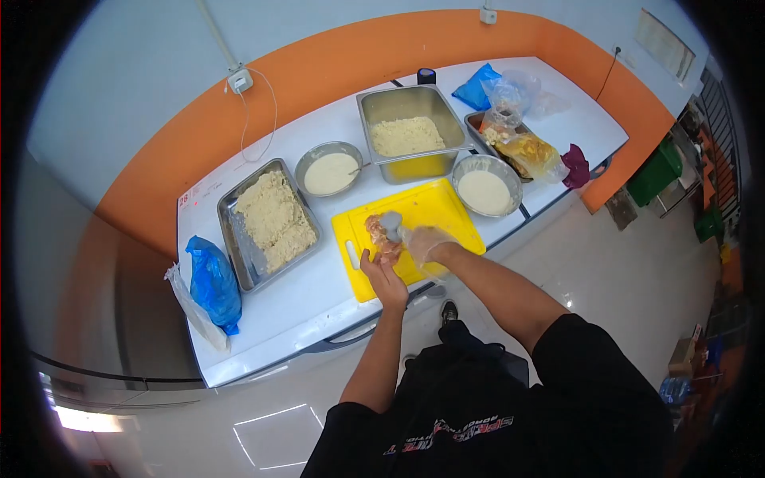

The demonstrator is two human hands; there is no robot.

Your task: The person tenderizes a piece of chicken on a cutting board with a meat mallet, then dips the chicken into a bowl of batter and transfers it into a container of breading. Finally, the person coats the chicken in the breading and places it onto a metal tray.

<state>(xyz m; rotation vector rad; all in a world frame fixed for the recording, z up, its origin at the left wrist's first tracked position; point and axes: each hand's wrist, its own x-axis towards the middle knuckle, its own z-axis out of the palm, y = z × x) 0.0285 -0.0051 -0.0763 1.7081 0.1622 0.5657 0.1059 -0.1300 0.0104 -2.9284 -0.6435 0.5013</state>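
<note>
A piece of raw meat (389,256) lies on the yellow cutting board (438,209), near its left half. My right hand (429,244), in a clear plastic glove, is closed round the handle of a meat mallet (390,223). The mallet's grey head is over the upper part of the meat and covers some of it; whether it touches cannot be made out. My left hand (384,282) is at the near end of the meat, thumb and fingers apart, fingertips at its edge.
Left of the board stands a tray of crumb-coated pieces (312,253). Behind are a bowl of pale batter (328,172) and a deep steel pan (414,99); another batter bowl (519,191) is at right. Bagged food (532,154) and blue bags (213,287) sit toward the table's ends.
</note>
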